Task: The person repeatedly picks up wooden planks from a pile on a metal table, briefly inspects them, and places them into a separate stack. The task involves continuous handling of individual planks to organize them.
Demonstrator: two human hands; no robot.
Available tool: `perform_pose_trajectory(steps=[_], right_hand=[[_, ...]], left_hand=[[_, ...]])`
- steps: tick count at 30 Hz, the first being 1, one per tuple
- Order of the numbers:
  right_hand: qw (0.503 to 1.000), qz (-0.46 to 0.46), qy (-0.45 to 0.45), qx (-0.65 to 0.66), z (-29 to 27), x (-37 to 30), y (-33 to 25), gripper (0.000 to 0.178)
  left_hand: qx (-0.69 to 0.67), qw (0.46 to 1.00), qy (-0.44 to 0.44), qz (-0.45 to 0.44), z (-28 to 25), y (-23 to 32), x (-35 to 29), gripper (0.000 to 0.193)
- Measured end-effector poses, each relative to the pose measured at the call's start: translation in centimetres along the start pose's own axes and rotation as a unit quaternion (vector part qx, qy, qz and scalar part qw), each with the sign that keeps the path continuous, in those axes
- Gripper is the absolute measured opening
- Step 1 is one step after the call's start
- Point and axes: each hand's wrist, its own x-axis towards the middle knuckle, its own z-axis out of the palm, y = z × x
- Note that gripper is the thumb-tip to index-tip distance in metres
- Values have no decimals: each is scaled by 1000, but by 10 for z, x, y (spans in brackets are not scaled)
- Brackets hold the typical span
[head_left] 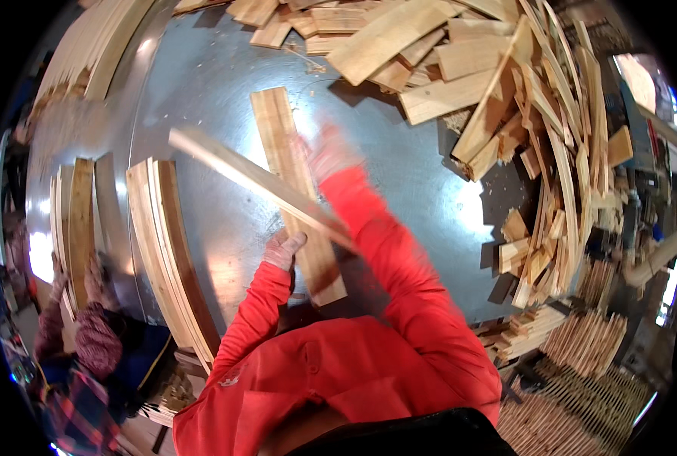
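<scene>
A flat wooden board (275, 125) stretches lengthwise in front of me on the metal table. My left hand (281, 249) is closed at its left edge, with the thumb on the wood and the other fingers mostly hidden. A second, narrower board (236, 166) crosses over it at a slant. Its far-left end is slightly blurred, and its near end meets my right forearm; what holds it up I cannot tell. My right hand (332, 154) is smeared by motion beside the flat board's far half, so its fingers do not show clearly.
Several boards stand on edge at left (160, 228). A large loose heap of boards (430, 57) covers the far and right sides of the metal table (399, 167). A co-worker's hands (91, 277) touch boards at far left. Stacked wood strips (585, 342) lie lower right.
</scene>
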Motion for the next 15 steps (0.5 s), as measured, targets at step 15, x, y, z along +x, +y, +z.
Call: perform_pose_trajectory(steps=[15], right_hand=[[915, 154, 196, 317, -159, 182, 112, 84]], left_hand=[[-133, 964, 226, 41, 23, 29, 51, 57]])
